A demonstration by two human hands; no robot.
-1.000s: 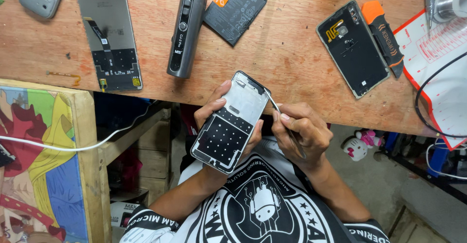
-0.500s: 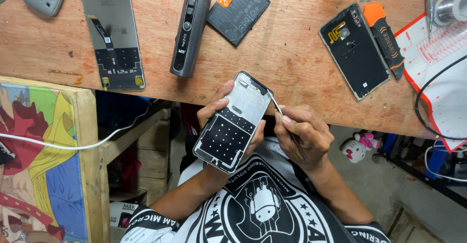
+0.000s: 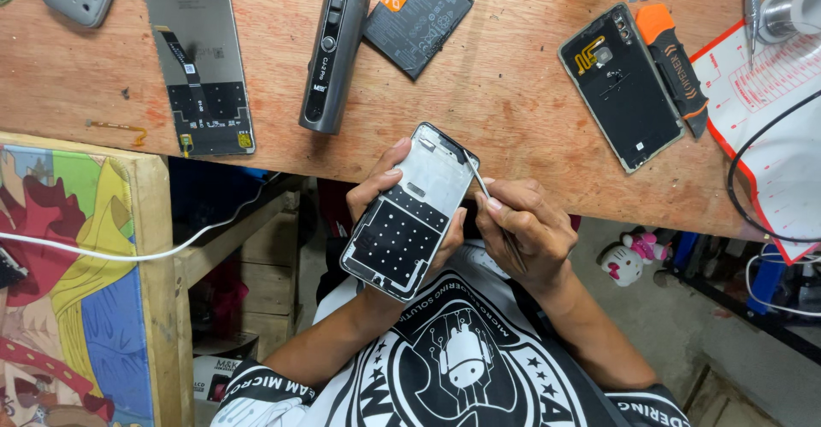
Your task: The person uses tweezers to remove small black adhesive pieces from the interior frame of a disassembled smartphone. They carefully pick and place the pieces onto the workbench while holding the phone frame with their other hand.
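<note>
With the black screen panel (image 3: 198,66), flat black battery (image 3: 416,18) and dark back cover (image 3: 622,86) already laid out on the wooden desk (image 3: 505,93), my left hand (image 3: 389,189) has its grip closed around the stripped silver-and-black phone frame (image 3: 410,211) while my right hand (image 3: 526,226) pinches thin metal tweezers (image 3: 475,175) at its edge, so the stripping looks far along, with work on the frame left.

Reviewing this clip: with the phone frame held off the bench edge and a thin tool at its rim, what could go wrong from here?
1. The phone frame rests only in the left hand, past the edge of the wooden bench; a slip could drop it to the floor.
2. The thin metal tool in the right hand meets the frame's upper edge beside the left fingers; it might skid and jab them or scratch the frame.
</note>
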